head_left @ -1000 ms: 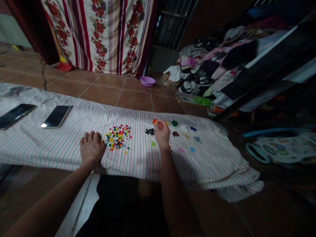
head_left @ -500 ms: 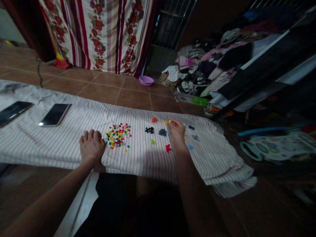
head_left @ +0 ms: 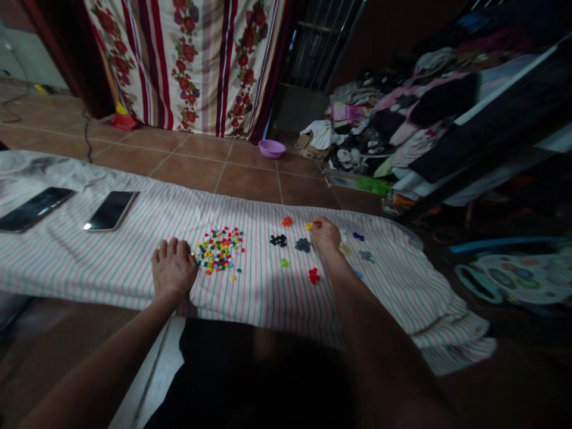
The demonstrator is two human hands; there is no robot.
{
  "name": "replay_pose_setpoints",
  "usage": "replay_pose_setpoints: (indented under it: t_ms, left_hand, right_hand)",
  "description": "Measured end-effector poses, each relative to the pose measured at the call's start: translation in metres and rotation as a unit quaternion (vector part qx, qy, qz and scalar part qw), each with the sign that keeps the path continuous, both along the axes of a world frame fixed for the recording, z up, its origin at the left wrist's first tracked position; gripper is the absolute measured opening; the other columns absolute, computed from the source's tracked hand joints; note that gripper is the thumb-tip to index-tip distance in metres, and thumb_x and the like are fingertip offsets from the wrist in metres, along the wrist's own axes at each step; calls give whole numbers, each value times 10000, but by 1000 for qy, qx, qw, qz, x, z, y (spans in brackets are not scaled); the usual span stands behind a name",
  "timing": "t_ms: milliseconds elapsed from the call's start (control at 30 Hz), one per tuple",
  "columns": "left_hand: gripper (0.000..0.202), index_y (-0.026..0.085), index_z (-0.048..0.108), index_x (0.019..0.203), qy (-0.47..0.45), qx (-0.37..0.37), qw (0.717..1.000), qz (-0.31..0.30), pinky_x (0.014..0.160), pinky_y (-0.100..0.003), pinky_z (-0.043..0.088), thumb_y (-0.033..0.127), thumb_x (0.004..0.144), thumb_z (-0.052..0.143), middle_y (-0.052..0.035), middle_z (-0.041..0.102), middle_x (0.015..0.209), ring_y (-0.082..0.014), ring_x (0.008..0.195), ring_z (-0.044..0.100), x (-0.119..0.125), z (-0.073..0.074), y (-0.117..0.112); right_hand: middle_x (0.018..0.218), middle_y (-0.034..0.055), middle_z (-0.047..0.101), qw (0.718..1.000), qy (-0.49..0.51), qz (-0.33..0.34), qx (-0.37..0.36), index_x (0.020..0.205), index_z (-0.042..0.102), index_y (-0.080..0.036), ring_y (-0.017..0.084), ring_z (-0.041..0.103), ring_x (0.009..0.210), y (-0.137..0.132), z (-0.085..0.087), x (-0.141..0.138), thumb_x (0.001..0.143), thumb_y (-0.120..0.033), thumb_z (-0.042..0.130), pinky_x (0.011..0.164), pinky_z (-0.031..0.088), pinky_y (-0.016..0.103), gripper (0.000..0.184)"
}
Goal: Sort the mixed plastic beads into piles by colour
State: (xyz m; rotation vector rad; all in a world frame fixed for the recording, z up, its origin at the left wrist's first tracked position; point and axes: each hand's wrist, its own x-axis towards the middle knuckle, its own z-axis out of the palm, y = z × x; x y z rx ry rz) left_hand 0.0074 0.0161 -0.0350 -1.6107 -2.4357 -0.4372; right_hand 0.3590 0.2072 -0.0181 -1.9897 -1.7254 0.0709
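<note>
My left hand [head_left: 175, 265] lies palm down on the striped cloth, fingers stretched forward, against the left edge of a mixed pile of small coloured cubes [head_left: 220, 250]. Farther right, my right hand [head_left: 327, 233] is pinched at the small yellow pieces [head_left: 308, 226], its fingertips touching them; a yellow piece seems to be between them. Around it lie little single-colour groups: orange pieces [head_left: 286, 221], black pieces [head_left: 277, 240], dark grey pieces [head_left: 302, 245], lime green pieces [head_left: 284, 262] and red pieces [head_left: 314, 276]. Part of a cream group [head_left: 345, 248] shows beside my right wrist.
Dark blue pieces [head_left: 358, 236], grey pieces [head_left: 367, 255] and partly hidden light blue pieces [head_left: 358, 274] lie to the right. Two phones, one nearer [head_left: 111, 211] and one farther left [head_left: 36, 210], rest on the striped cloth [head_left: 263, 298]. Behind are a purple basin [head_left: 271, 149] and heaped clothes.
The view has shifted slightly, so everything sits a little farther right. My right fingertips have come down onto the yellow group. My left hand stays beside the mixed pile.
</note>
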Motion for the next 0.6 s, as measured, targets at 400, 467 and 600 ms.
replay_pose_setpoints:
  t_ms: [400,467,600]
  left_hand:
    - [321,169,591,1046,0,-24,1000,4,1044,-459,337,284,883,339,-139,581,1272,-320,1276,435,1,3,0]
    - [328,166,591,1053,0,-18,1000,4,1046,-460,334,279,883,335,-143,579,1276,-318,1276,439,1,3,0]
    - [345,160,586,1086,1,-8,1000,2,1053,-471,328,283,880,337,-148,576,1287,-328,1285,435,0,0,0]
  right_hand:
    - [1016,91,723,999,-34,-11,-33,1041,748,-204,206,644,909,1,-3,-6,832,-147,482,809,469,291,343]
    - [1023,96,727,999,-22,-10,-29,1060,748,-200,210,649,917,1,-3,-5,831,-135,468,828,473,296,368]
    - [1040,117,727,1000,-9,-10,-13,1055,750,-175,230,655,939,-1,-4,-2,825,-130,461,859,474,321,372]
